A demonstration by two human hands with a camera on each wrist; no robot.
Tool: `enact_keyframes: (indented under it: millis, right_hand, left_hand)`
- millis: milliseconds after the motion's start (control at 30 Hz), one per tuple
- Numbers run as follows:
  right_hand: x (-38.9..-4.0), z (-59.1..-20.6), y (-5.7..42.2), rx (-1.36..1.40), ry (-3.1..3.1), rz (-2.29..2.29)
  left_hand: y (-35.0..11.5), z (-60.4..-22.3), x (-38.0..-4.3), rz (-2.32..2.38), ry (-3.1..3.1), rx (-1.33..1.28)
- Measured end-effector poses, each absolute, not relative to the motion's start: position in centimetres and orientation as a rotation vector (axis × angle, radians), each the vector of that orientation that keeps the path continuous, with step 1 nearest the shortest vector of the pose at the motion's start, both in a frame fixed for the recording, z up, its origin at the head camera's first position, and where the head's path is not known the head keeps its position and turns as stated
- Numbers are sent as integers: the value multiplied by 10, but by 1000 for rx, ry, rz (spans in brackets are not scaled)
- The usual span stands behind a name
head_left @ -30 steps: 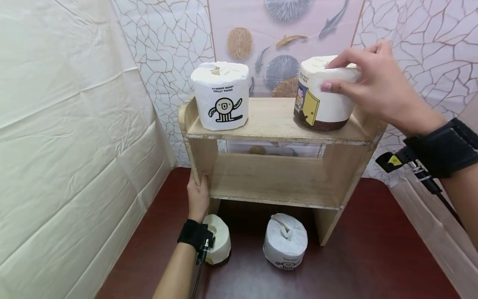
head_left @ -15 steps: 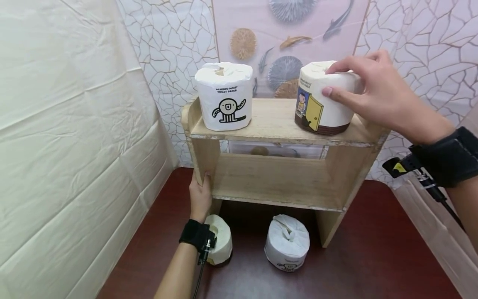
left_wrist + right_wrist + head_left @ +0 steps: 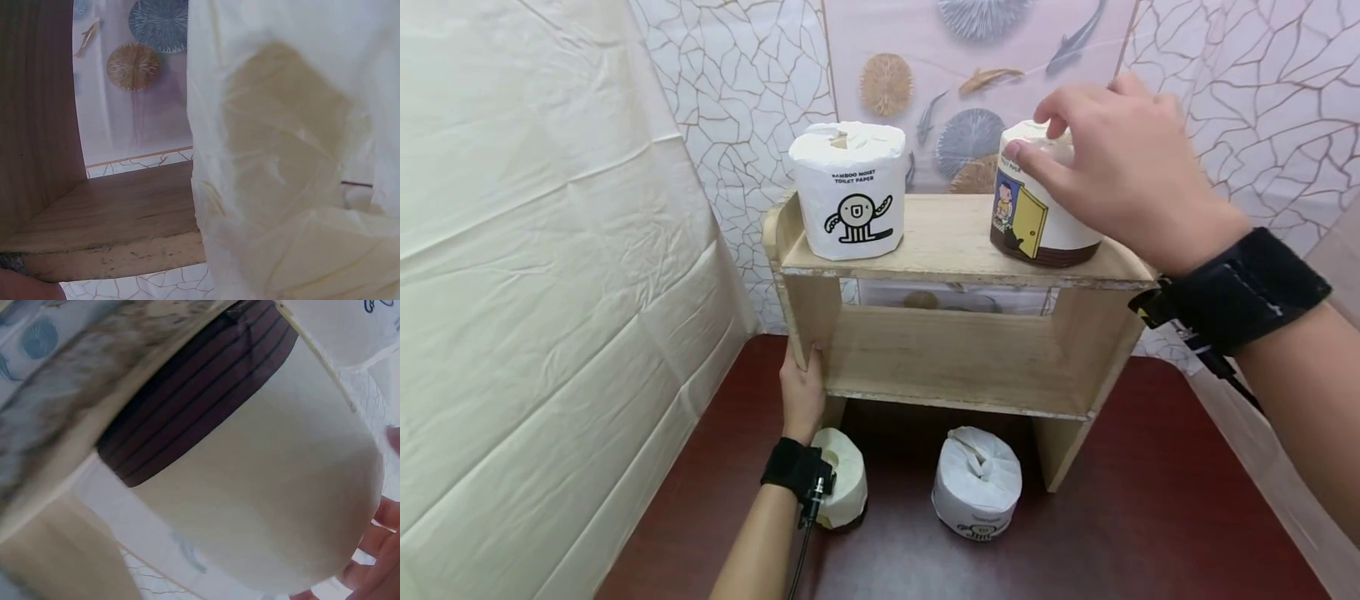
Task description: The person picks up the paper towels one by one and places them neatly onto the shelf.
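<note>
Yellow-door toilet paper roll (image 3: pixel 1033 223) and cartoon-figure roll (image 3: pixel 850 196) stand atop wooden rack (image 3: pixel 951 354), right grip (image 3: pixel 1123 162) spread at the former's top, left grip (image 3: pixel 801 397) clasping rack; two rolls (image 3: pixel 979 479) on bench (image 3: pixel 1180 500) apparently left.

Dk red worktop (image 3: pixel 1210 500) holds wooden shelf unit (image 3: pixel 943 350), cream TP roll (image 3: pixel 848 483) & white TP roll (image 3: pixel 979 473); unit's top carries b/w-character TP roll (image 3: pixel 850 162) + yellow-door TP roll (image 3: pixel 1030 218).
</note>
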State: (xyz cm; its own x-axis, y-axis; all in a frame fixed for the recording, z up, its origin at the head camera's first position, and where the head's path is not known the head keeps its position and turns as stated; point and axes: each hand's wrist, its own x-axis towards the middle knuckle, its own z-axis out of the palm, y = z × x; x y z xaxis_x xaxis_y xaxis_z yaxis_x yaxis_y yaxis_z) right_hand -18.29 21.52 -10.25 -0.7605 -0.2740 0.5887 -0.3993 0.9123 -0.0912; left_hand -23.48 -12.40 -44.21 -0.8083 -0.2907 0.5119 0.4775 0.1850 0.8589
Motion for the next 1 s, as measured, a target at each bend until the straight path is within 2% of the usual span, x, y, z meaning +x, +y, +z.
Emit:
enact_keyframes:
  millis: [400, 1000]
  right_hand:
    - [-190, -96, 186, 280, -2646, 43]
    - [-195, -92, 190, 297, -2631, 166]
  left_hand:
    - [-125, -442, -232, -1686, -1868, -170]
    - [-125, -441, -236, -1692, -1857, -186]
